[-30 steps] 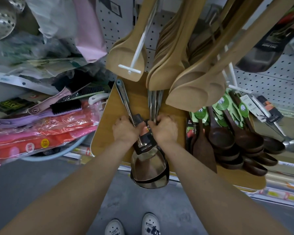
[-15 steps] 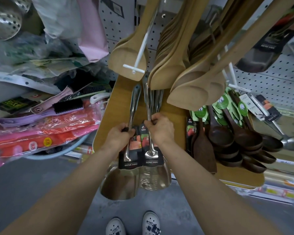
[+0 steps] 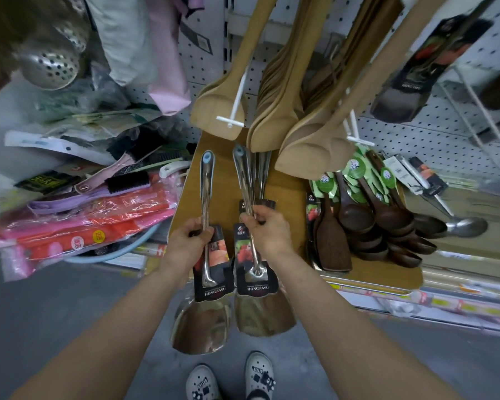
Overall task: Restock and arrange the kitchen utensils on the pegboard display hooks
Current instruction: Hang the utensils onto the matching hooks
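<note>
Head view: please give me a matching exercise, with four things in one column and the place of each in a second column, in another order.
1. left steel spatula
2. dark wooden spoons
3. pale wooden spatulas
4. perforated metal skimmer

A. top left corner
B. top centre, on white hooks
C. held in the left hand
D. right of the right hand, with green labels

Pairs: 1-C, 2-D, 3-B, 4-A

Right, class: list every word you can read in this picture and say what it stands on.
"HONG JAYU": left card, on the left spatula.
"HONG JAYU": right card, on the right spatula.
Green tags on the dark spoons, yellow sticker on the orange pack: too blurred.
</note>
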### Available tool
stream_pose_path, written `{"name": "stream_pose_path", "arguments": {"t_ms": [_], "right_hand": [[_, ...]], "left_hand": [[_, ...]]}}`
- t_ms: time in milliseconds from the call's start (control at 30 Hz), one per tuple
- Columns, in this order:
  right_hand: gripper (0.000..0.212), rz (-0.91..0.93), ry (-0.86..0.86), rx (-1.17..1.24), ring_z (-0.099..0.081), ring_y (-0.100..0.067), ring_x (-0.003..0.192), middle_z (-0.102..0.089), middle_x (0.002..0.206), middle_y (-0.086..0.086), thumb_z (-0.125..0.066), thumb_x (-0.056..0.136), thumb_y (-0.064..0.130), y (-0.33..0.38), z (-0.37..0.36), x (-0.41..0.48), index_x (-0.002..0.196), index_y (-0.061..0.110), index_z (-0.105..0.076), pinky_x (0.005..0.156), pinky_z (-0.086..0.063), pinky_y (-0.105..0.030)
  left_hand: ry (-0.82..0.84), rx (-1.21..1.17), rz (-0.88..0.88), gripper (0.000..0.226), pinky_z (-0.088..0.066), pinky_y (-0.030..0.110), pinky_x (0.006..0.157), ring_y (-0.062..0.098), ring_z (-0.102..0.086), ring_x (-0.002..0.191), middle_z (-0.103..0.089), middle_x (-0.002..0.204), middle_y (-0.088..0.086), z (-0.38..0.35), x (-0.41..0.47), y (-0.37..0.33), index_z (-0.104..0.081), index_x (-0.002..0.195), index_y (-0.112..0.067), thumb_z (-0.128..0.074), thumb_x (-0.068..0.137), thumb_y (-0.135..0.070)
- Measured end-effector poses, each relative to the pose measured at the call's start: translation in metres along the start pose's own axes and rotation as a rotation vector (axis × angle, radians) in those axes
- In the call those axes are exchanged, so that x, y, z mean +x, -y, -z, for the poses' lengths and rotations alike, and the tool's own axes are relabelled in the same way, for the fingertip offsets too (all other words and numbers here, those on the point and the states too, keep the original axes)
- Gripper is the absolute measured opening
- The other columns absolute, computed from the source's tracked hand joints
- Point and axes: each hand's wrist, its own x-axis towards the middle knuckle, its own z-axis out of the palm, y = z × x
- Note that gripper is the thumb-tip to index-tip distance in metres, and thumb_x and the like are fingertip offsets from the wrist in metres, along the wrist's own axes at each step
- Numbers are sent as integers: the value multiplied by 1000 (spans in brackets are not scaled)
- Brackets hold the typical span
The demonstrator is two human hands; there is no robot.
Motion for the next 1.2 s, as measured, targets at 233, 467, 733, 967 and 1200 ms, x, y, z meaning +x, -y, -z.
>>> {"name": "stream_pose_path", "arguments": {"t_ms": [233, 467, 733, 967, 1200], "right_hand": [[35, -23, 11, 12, -65, -21, 95, -67, 107, 1, -62, 95, 32, -13, 29, -57, 130, 35, -60, 83, -55, -38], [10, -20, 35, 59, -68, -24, 95, -72, 102, -2, -70, 89, 26, -44, 58, -120, 86, 34, -66, 89, -54, -43], [21, 134, -15, 34, -58, -18, 76, -66, 79, 2, -64, 92, 36, -71, 137, -206, 83, 18, -61, 70, -44, -31], [17, 334, -137, 13, -54, -16, 68, -65, 76, 0, -61, 95, 32, -68, 225, -267, 87, 18, -59, 66, -41, -30], [14, 480, -293, -40, -61, -15, 86, -65, 93, 5, -53, 100, 25, -37, 285, -287, 112, 22, -59, 80, -50, -34]], "left_hand": [[13, 43, 8, 15, -52, 36, 71, 21, -62, 70, -70, 89, 9, -1, -62, -3, -64, 83, -20, -57, 96, -23], [66, 21, 36, 18, -52, 35, 70, 18, -60, 62, -67, 78, 8, -11, -133, 14, -63, 79, -14, -59, 95, -20], [86, -20, -105, 14, -45, 20, 46, 12, -55, 52, -63, 73, 4, -43, -241, 24, -62, 80, -15, -60, 94, -13], [92, -59, -283, 5, -53, 33, 60, 20, -63, 75, -68, 94, 0, -78, -318, -3, -68, 90, -25, -64, 92, -27], [126, 34, -491, 5, -50, 33, 84, 14, -63, 94, -66, 99, -9, -99, -355, -60, -65, 94, -27, -61, 93, -26]]}}
